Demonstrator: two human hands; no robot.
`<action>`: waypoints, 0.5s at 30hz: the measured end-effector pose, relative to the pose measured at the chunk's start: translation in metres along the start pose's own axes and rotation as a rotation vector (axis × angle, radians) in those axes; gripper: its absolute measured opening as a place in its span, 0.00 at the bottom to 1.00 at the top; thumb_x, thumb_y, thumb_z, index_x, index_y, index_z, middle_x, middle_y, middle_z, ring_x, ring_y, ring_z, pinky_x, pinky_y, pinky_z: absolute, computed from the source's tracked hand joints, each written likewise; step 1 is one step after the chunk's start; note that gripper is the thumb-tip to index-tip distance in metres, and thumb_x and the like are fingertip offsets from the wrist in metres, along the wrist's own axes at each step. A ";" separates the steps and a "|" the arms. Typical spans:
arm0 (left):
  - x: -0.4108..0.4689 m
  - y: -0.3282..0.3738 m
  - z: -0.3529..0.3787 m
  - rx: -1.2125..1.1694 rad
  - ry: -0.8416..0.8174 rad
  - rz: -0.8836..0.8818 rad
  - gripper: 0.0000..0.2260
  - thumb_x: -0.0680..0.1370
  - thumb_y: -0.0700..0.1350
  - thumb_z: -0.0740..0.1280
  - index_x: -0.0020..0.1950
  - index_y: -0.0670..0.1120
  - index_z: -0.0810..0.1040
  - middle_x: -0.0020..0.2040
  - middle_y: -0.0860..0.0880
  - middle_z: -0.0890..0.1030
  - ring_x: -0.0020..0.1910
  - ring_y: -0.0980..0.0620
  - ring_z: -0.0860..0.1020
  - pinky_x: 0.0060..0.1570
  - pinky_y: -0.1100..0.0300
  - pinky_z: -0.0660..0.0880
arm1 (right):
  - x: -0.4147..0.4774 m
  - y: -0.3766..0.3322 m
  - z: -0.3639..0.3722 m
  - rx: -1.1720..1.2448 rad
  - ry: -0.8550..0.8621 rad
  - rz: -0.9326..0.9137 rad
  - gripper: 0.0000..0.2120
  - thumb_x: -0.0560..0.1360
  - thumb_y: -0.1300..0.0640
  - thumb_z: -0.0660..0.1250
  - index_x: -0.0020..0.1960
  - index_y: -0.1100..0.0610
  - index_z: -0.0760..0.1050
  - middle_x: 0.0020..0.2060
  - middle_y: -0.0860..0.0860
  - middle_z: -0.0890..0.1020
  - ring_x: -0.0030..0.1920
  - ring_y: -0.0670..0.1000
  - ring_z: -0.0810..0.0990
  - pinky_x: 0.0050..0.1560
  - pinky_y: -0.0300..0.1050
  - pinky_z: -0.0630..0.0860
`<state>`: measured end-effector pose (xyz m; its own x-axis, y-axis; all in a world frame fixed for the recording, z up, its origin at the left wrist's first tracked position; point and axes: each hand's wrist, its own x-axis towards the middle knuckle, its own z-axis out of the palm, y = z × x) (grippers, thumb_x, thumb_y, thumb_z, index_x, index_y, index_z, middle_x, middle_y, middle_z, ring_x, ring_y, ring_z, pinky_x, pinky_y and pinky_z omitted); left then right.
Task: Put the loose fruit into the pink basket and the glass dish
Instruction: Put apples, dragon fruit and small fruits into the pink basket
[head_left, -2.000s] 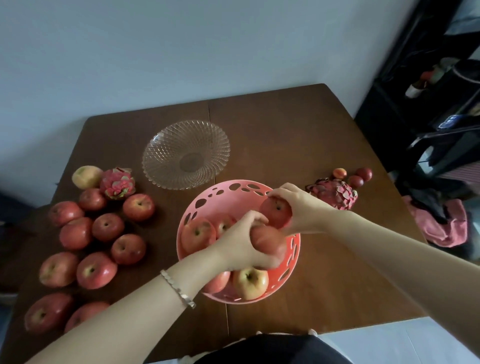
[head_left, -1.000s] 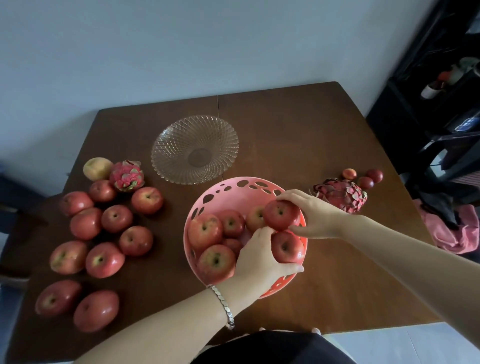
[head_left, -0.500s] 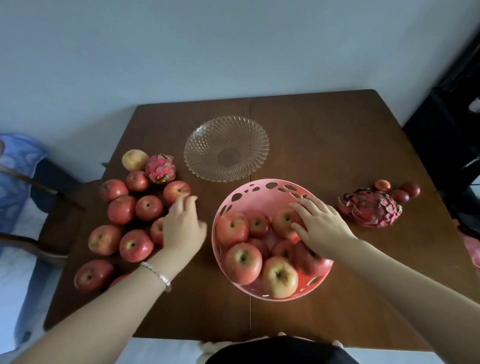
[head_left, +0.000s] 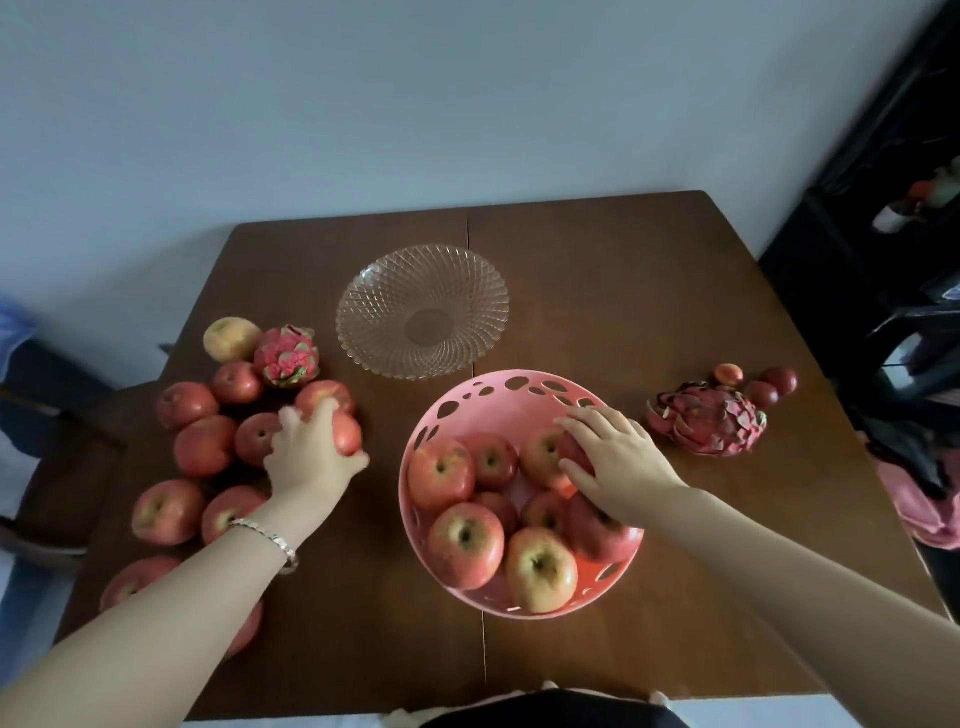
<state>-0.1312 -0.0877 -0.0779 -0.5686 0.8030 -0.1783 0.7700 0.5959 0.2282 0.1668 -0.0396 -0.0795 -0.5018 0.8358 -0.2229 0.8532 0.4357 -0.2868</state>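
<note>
The pink basket (head_left: 457, 405) stands in the table's middle with several red apples inside. My right hand (head_left: 618, 462) lies over the apples at the basket's right side, fingers spread and relaxed. Left of the basket is a cluster of loose red apples (head_left: 202, 447). My left hand (head_left: 311, 457) grips one of these apples (head_left: 347, 434) at the cluster's right edge. The glass dish (head_left: 422, 312) sits behind the basket with nothing in it. One pink dragon fruit (head_left: 287, 357) and a yellow fruit (head_left: 230, 339) lie at the back of the cluster.
A second dragon fruit (head_left: 709, 420) lies right of the basket, with three small red fruits (head_left: 761, 387) behind it. The brown table (head_left: 623, 291) meets a pale wall at the back. Dark furniture (head_left: 883, 260) stands to the right, and a chair (head_left: 62, 415) to the left.
My left hand left the basket, moved left to the loose apples and closed round one. My right hand let go of its apple and now lies flat on the basket's fruit.
</note>
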 end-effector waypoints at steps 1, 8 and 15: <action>-0.003 0.014 -0.009 -0.135 0.066 0.067 0.29 0.66 0.46 0.76 0.64 0.49 0.70 0.62 0.40 0.67 0.58 0.35 0.71 0.55 0.47 0.71 | 0.000 0.000 0.000 0.011 0.002 0.002 0.26 0.77 0.46 0.57 0.73 0.49 0.58 0.72 0.45 0.62 0.74 0.49 0.55 0.71 0.48 0.55; -0.026 0.113 -0.011 -0.212 -0.139 0.659 0.39 0.63 0.44 0.77 0.71 0.50 0.63 0.68 0.49 0.68 0.65 0.46 0.68 0.62 0.53 0.68 | 0.002 0.004 -0.008 0.274 0.010 0.096 0.31 0.74 0.50 0.64 0.73 0.52 0.56 0.70 0.49 0.66 0.70 0.53 0.63 0.70 0.46 0.58; -0.013 0.167 0.040 0.144 -0.172 0.981 0.24 0.69 0.36 0.70 0.64 0.45 0.68 0.65 0.50 0.71 0.64 0.47 0.69 0.55 0.50 0.75 | 0.005 0.010 -0.011 0.433 -0.033 0.148 0.33 0.71 0.53 0.65 0.73 0.50 0.56 0.68 0.48 0.64 0.62 0.54 0.71 0.64 0.48 0.69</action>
<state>0.0167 0.0007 -0.0758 0.3759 0.9199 -0.1118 0.9099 -0.3436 0.2323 0.1746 -0.0278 -0.0731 -0.3889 0.8646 -0.3182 0.7815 0.1267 -0.6109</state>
